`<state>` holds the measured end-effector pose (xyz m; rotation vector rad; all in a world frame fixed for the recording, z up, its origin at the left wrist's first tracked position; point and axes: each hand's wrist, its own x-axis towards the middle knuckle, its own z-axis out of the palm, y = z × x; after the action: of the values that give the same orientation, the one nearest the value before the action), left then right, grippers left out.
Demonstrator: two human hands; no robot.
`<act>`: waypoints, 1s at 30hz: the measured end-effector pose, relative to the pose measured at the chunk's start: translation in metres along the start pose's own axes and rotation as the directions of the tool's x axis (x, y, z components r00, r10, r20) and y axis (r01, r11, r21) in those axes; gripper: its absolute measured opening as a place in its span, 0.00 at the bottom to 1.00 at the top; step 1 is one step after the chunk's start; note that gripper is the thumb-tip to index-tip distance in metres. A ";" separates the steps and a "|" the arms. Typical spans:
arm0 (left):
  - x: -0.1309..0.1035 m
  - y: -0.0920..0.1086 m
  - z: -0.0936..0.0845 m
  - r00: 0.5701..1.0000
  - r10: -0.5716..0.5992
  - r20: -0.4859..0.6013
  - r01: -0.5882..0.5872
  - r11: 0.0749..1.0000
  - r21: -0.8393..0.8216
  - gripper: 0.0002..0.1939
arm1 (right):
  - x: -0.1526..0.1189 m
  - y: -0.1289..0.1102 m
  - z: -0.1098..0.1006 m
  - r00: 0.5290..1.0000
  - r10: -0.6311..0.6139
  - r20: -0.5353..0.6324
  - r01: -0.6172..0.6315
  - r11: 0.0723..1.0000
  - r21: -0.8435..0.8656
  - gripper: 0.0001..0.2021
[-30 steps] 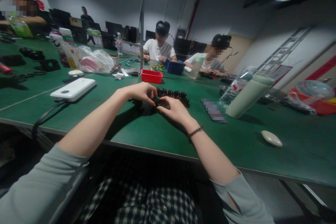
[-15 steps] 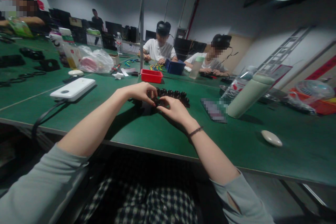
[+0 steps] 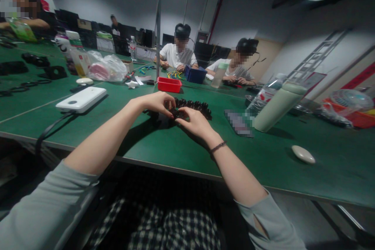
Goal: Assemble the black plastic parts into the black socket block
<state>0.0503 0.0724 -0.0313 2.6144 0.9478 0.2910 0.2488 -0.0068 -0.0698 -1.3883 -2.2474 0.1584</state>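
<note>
Over the green table point(image 3: 146, 140), my left hand point(image 3: 159, 102) and my right hand point(image 3: 195, 120) meet with bent fingers on a small black part point(image 3: 175, 114). Thumbs and fingertips of both hands press on it from either side; its exact kind is too dark to make out. Just behind my hands lies a row of several black, rounded parts point(image 3: 196, 105) standing close together. Another dark piece point(image 3: 152, 115) sits under my left hand, partly hidden by it. A red open box point(image 3: 169, 84) stands beyond my fingers.
To the left lies a white power bank point(image 3: 82, 99) with a black cable. A phone point(image 3: 238, 123), a green thermos point(image 3: 279, 107) and a white oval object point(image 3: 303, 154) are on the right. Across the table, two people work beside a blue box point(image 3: 195, 74). Bottles and a plastic bag point(image 3: 107, 66) stand back left.
My hands stay at the same spot on the black part, with hardly any visible movement. In the far background, a person has shifted to the right.
</note>
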 end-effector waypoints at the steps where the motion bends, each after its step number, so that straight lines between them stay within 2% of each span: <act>1: 0.000 0.000 0.000 1.000 -0.008 -0.004 0.008 1.000 0.000 0.23 | 0.000 0.000 0.000 1.000 -0.001 -0.001 0.001 1.000 -0.003 0.18; 12: 0.000 -0.001 0.000 1.000 0.003 -0.027 -0.003 1.000 -0.019 0.22 | 0.000 0.001 0.000 1.000 0.002 -0.001 -0.002 1.000 0.003 0.18; 30: 0.000 0.000 0.000 1.000 -0.004 -0.006 0.004 1.000 -0.002 0.20 | 0.000 0.000 -0.001 1.000 0.004 0.004 -0.004 1.000 0.005 0.17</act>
<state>0.0506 0.0724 -0.0307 2.6114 0.9542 0.2990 0.2491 -0.0074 -0.0689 -1.3910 -2.2467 0.1678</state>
